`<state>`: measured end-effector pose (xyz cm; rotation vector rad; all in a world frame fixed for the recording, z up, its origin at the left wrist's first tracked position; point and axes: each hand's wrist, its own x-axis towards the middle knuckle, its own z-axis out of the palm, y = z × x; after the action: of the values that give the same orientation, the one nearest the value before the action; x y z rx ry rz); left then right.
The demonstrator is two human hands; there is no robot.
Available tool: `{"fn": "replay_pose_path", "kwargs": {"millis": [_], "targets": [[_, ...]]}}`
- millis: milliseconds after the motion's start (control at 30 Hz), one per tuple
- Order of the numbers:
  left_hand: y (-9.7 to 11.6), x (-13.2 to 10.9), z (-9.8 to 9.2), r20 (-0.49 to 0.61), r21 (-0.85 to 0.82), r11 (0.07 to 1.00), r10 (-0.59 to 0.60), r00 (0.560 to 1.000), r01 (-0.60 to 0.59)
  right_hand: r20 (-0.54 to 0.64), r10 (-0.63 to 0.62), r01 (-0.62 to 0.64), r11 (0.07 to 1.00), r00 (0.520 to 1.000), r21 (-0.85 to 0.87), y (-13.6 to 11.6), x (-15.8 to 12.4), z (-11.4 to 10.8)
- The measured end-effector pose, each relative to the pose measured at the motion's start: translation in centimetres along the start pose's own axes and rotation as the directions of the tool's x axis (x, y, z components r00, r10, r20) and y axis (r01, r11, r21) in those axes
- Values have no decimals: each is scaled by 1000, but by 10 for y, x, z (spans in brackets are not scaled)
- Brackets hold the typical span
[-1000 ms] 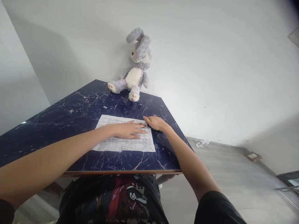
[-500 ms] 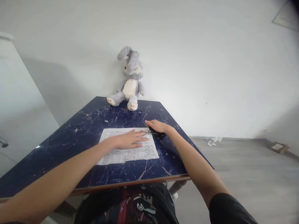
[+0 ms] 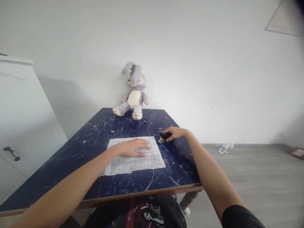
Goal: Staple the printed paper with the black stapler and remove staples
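A printed sheet of paper (image 3: 135, 160) lies on the dark blue marbled table (image 3: 99, 139). My left hand (image 3: 131, 148) rests flat on the paper with its fingers stretched out. My right hand (image 3: 175, 133) sits just past the paper's far right corner, its fingers curled over a small black stapler (image 3: 163, 138) that stands on the table.
A grey and white plush rabbit (image 3: 133, 91) sits at the table's far edge against the white wall. A white cabinet (image 3: 19, 114) with a dark handle stands on the left. A plastic bottle (image 3: 225, 147) lies on the grey floor at the right.
My right hand has drawn away from the paper's corner to the right, with the stapler under it. The left hand stays flat on the sheet. The view has tilted up.
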<state>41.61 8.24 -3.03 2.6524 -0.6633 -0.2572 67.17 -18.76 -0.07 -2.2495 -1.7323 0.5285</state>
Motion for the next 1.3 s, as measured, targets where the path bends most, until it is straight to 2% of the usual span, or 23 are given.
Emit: {"fn": "replay_pose_path", "kwargs": {"millis": [67,100,133,200,233,267,300,333,400,467,533,633,700,733,800,867,933,1033,1133,1300], "targets": [[0,-1,0,-8,3,1000,2,1000,-2,-94,35,-41,997,995,-65,-5,4,1],[2,0,1,-19,6,1000,0,1000,1,-187,64,-81,993,980,-87,-10,8,2],[4,2,3,-38,10,1000,-8,999,8,-299,98,-129,988,949,-88,-15,14,5],[9,7,7,-112,20,999,-40,993,43,-501,153,-194,980,852,-30,-29,27,13],[11,10,8,-183,25,998,-57,981,63,-559,162,-191,982,813,6,-38,34,19],[12,13,9,-282,27,996,-72,957,83,-586,154,-168,985,795,32,-46,41,26],[11,16,8,-402,22,994,-89,911,107,-589,135,-134,990,797,45,-55,48,34],[9,17,7,-527,9,991,-112,843,137,-577,106,-97,994,810,47,-64,54,42],[2,17,0,-730,-30,975,-173,661,221,-539,43,-27,999,841,38,-80,65,59],[-9,11,-8,-827,-56,930,-247,505,363,-498,-15,27,999,867,17,-94,73,73],[-21,3,-15,-853,-44,826,-323,409,562,-458,-52,61,998,887,4,-103,77,83],[-40,-9,-17,-820,-36,567,-487,300,823,-392,-63,79,997,918,24,-109,76,87],[-52,-15,-15,-753,-56,421,-613,239,905,-326,-68,88,995,943,44,-108,72,84],[-57,-17,-13,-712,-64,377,-666,222,924,-296,-73,92,994,952,51,-107,71,83],[-67,-20,-11,-643,-65,344,-732,224,937,-261,-77,95,994,962,58,-105,68,80],[-74,-21,-11,-613,-48,364,-746,260,930,-248,-77,97,993,966,68,-102,66,77],[-78,-22,-11,-609,-22,404,-731,308,914,-213,-88,114,987,973,112,-98,64,74],[-83,-25,-13,-614,1,461,-701,364,888,-93,-167,184,955,982,234,-91,59,64],[-89,-27,-15,-624,0,523,-667,408,853,0,-269,255,910,963,326,-78,52,53],[-102,-28,-15,-651,-47,642,-601,464,765,38,-333,276,836,942,474,-60,50,50]]}}
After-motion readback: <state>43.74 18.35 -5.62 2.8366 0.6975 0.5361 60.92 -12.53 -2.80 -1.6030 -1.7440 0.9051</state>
